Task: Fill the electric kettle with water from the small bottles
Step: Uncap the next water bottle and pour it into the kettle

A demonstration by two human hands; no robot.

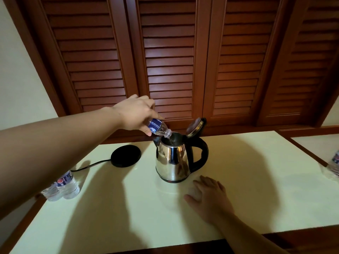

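A steel electric kettle [172, 160] with a black handle stands on the pale tabletop [247, 180], its lid [195, 126] tipped open. My left hand [135, 112] grips a small water bottle [158, 128] with a blue label, tilted neck-down so its mouth sits over the kettle's opening. My right hand [209, 197] rests flat on the table just in front and right of the kettle, fingers spread. Two more small bottles [63, 187] stand at the table's left edge, partly hidden by my left forearm.
The kettle's black round base [126, 155] lies left of the kettle, its cord running toward the left edge. Another small bottle [334, 165] stands on a second surface at the far right. Brown louvred doors [168, 61] close off the back.
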